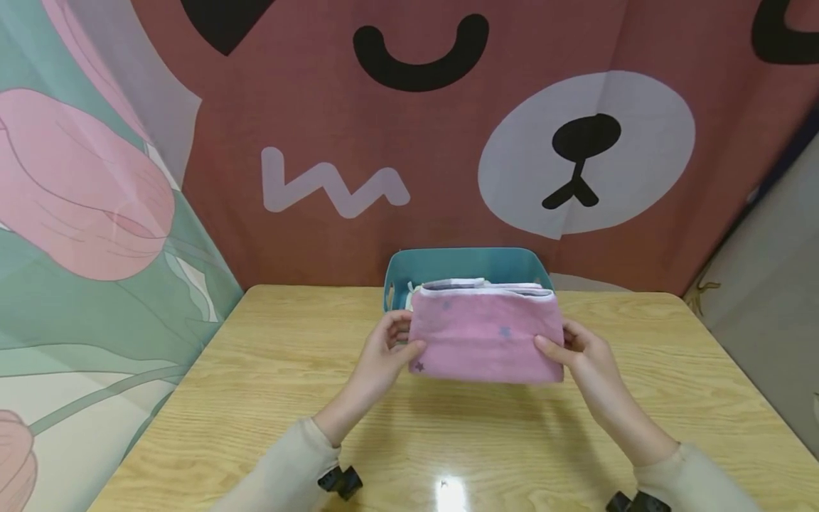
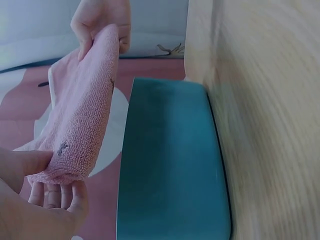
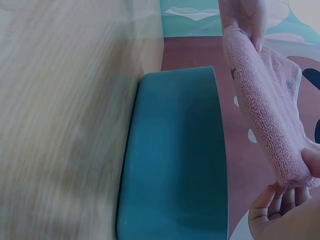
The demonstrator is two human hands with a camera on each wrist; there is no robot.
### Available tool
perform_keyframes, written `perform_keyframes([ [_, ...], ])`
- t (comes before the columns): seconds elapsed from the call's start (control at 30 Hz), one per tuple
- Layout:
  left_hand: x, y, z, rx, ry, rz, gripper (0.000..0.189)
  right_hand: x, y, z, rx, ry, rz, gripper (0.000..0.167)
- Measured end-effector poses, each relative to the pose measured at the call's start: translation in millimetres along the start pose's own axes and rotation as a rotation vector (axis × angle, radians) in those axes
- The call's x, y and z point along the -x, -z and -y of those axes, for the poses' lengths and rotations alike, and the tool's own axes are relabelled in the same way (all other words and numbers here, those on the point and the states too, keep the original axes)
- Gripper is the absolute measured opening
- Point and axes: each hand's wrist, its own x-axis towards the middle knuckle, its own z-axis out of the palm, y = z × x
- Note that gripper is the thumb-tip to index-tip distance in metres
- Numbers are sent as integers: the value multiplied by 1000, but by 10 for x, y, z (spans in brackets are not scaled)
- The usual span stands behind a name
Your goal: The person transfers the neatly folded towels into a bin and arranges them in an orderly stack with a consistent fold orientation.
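Note:
A folded pink towel (image 1: pixel 483 334) with small star marks and a white edge hangs between both hands, in front of and above a teal plastic bin (image 1: pixel 470 262). At the towel's left end my left hand (image 1: pixel 387 348) pinches it, thumb on the near face and fingers behind. My right hand (image 1: pixel 585 352) grips the right end the same way. Both wrist views show the terry towel (image 2: pixel 82 110) held clear of the bin (image 3: pixel 175 155). Something whitish shows at the bin's left inside; the towel hides most of the opening.
The bin stands at the far edge of a wooden table (image 1: pixel 288 398). Close behind it hangs a brown cloth backdrop (image 1: pixel 307 249) with a bear print. A floral curtain (image 1: pixel 83 284) lines the left side, and a grey cloth (image 1: pixel 768 242) the right.

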Motion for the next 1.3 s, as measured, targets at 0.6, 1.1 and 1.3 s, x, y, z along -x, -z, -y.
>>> perform_keyframes([
  [0.6, -224, 64, -14, -31, -35, -72, 37, -288, -67, 113, 96, 83, -30, 43],
  [1.1, -505, 142, -27, -128, -19, -97, 42, -525, -19, 129, 300, 192, -14, 43],
  [1.3, -610, 142, -37, -150, -40, -112, 36, -656, 1, 175, 330, 163, -1, 43],
])
